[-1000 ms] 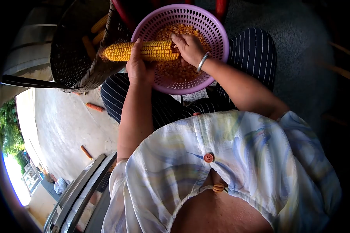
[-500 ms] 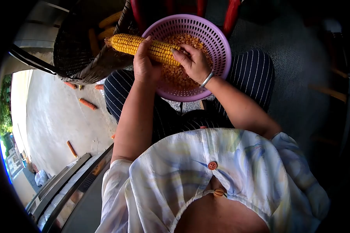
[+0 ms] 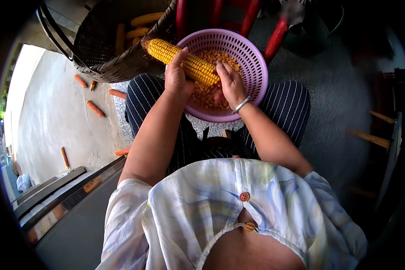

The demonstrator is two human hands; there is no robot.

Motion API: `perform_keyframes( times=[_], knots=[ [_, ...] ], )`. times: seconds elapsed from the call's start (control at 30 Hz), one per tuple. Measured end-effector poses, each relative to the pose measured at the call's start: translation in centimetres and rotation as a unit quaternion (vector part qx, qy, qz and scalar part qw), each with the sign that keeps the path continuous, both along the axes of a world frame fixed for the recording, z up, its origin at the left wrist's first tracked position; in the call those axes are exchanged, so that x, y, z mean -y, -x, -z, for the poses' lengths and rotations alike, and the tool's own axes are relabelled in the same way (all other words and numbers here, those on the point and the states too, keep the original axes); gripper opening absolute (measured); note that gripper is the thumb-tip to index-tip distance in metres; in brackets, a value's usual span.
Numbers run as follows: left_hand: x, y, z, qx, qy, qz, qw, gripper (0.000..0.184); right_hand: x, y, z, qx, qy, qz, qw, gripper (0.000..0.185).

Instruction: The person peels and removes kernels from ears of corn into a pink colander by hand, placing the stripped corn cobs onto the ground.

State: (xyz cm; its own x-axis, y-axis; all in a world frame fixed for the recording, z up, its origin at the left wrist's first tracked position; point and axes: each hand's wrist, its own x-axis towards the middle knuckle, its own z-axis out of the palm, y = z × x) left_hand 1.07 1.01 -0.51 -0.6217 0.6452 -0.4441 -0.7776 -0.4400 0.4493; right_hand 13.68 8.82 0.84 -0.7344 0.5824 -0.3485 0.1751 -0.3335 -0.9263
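My left hand (image 3: pixel 177 75) grips the corn cob (image 3: pixel 183 60) mid-length, tilted over the purple colander (image 3: pixel 259 67) just beneath, seemingly so loose kernels (image 3: pixel 206 95) land inside, while my right hand (image 3: pixel 233 87) presses its near end.

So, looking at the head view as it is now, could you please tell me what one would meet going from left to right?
Wicker basket → purple colander → striped right knee → wooden bar.
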Motion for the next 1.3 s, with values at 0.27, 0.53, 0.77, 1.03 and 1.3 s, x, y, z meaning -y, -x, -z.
perform_keyframes(
  times=[0.27,0.53,0.77,1.03,1.3],
  knots=[
    [-0.2,-0.8,0.6,-0.077,0.067,-0.028,0.994,0.030,0.8,-0.3,2.2,0.001,-0.415,-0.021,0.910,0.038],
    [-0.2,-0.8,0.5,-0.068,0.087,-0.034,0.993,0.033,0.0,-0.7,1.0,0.037,-0.375,-0.047,0.925,0.050],
    [-0.2,-1.7,-0.8,-0.118,0.089,-0.053,0.988,0.030,1.0,-0.4,1.7,-0.006,-0.461,-0.033,0.887,0.043],
    [-0.2,-2.0,-1.7,-0.137,0.100,-0.045,0.984,0.029,0.4,-0.3,2.2,-0.005,-0.392,-0.024,0.919,0.043],
    [-0.4,-2.0,-1.5,-0.128,0.125,-0.070,0.981,0.031,0.5,-0.4,0.8,-0.001,-0.427,-0.089,0.900,0.042]
  ],
)
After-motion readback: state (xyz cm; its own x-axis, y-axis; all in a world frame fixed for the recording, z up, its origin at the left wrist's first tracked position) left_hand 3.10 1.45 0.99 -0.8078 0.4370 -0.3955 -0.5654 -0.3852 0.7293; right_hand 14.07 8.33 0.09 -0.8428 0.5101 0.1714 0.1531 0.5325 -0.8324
